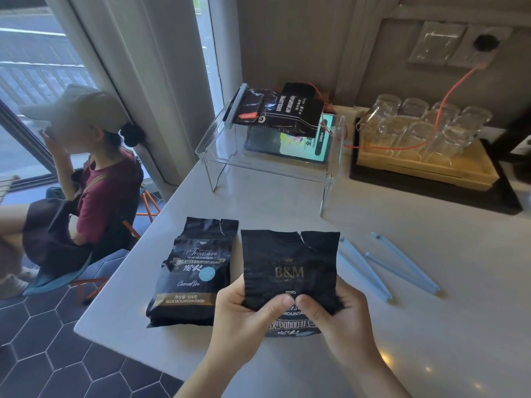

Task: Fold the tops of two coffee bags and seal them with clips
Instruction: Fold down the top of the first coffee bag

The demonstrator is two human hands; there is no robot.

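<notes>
A black coffee bag marked B&M stands in the middle of the white counter, its torn top flap raised flat toward me. My left hand grips the bag's left side and my right hand its right side, thumbs meeting at the front. A second black coffee bag with a blue dot lies flat just to the left, its top open and torn. Two long light-blue clips lie open on the counter to the right of the bags, apart from both hands.
A clear acrylic shelf at the back carries a clipped coffee bag over a lit tablet. A wooden tray with upturned glasses stands back right. A seated person is left of the counter's edge.
</notes>
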